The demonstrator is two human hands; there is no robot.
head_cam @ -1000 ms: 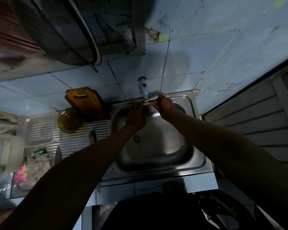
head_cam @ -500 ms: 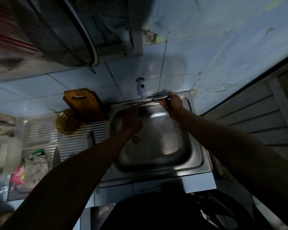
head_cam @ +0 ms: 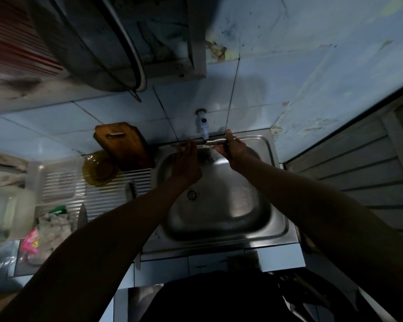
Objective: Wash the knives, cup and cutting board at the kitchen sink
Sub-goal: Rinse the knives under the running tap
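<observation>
A person rinses a knife [head_cam: 203, 143] under the wall tap [head_cam: 202, 124] at the sink [head_cam: 221, 224]. The right hand [head_cam: 234, 149] has slid toward 3 o'clock over the past second, drawing the steel handle out from under the spout, its grip closed round that handle. The left hand [head_cam: 187, 162] is flat and wide open, fingers laid along the blade toward 9 o'clock, holding nothing. Judged from this, the blade is being wiped lengthwise in the stream, and this knife's wash looks close to done.

On the draining tabletop [head_cam: 96, 196] at 9 o'clock wait two more knives: one [head_cam: 82, 217] blade-up beside a crumpled bag [head_cam: 54, 226], another dark-handled one [head_cam: 130, 190] near the basin's edge. That makes three knives in view. One wooden cutting board [head_cam: 123, 145] leans against the tiles at 10 o'clock, with one amber glass dish [head_cam: 99, 169] just in front of it. No cup can be made out with certainty.
</observation>
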